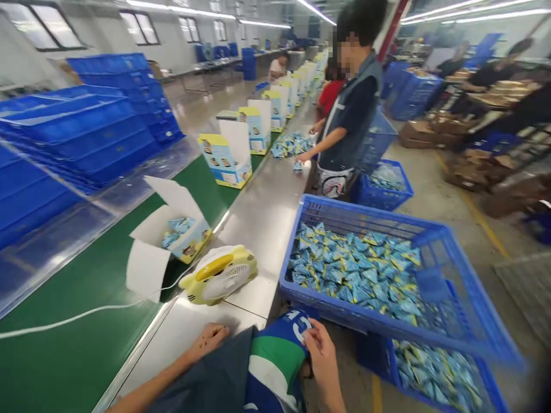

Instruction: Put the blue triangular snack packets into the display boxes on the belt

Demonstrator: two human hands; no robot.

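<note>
Beside the counter's (258, 215) right edge, toward its near end, lies the patterned cloth (275, 353), left of the right hand (321, 351), which is nearer; thumb and fingertips meet it, though I cannot tell whether they pinch; its long axis runs forward, lettered end foremost; the left hand (210, 338) curls above the counter, contents hidden, behind the yellow fan (221, 275), which lies crosswise, left end at the counter's left edge.

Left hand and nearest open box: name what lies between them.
The head view shows a yellow-and-white corded device between the left hand and the box.
</note>
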